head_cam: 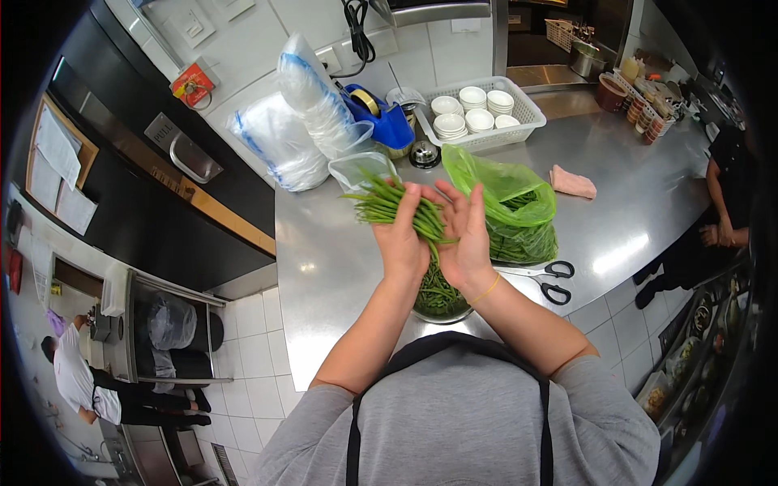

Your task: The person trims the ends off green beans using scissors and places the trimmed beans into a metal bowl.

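Note:
A bundle of green beans lies across my left hand, with the thumb over it. My right hand faces it with fingers spread, its palm beside the bean ends; whether it touches them is hard to tell. Beneath both hands is a round bowl of green bean pieces, partly hidden by my wrists. Just beyond my right hand stands an unsealed green plastic bag with more beans inside. Black-handled scissors lie by the bag, their blades partly behind my right wrist.
Behind the hands are a clear plastic container, a blue tape dispenser, a call bell and a white basket of small bowls. A folded pink cloth rests on the steel counter. People stand at far left and right.

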### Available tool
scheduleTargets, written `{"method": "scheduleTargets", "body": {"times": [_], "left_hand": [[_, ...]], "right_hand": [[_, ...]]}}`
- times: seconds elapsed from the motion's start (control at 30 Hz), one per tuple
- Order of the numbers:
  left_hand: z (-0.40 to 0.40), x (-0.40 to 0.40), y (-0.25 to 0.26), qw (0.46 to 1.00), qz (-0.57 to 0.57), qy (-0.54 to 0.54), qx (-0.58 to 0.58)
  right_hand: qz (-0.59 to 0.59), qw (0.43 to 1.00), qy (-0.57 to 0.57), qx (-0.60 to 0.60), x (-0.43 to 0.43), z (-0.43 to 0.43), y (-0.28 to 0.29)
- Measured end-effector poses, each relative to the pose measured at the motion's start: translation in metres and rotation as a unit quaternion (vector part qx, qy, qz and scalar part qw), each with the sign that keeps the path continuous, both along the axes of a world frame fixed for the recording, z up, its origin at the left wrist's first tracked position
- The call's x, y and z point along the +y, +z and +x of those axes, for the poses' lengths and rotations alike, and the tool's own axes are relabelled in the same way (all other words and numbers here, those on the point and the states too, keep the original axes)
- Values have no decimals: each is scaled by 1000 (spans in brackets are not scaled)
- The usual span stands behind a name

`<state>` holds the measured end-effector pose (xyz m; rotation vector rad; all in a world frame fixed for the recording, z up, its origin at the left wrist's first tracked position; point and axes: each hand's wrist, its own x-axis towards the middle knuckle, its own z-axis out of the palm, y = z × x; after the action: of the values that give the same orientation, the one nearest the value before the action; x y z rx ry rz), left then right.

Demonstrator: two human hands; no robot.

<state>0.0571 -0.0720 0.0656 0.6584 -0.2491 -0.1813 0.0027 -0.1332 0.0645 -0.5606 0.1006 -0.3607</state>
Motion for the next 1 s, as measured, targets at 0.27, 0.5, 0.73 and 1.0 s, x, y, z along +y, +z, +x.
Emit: {"method": "scheduleTargets", "body": {"times": [0.27,0.5,0.73,1.0], "left_hand": [[0,2,20,985,26,158,-57],[2,5,28,985,-10,153,-80],[0,5,35,987,-26,134,-83],[-2,4,35,987,-18,136,-84]], "right_hand": [[-280,943,-172,-44,25,-21,-16],[-232,968,-90,-17,15,-21,-28],[-277,952,-121,-39,11,-24,-20],[-383,911,-145,-45,2,-22,-9]]}}
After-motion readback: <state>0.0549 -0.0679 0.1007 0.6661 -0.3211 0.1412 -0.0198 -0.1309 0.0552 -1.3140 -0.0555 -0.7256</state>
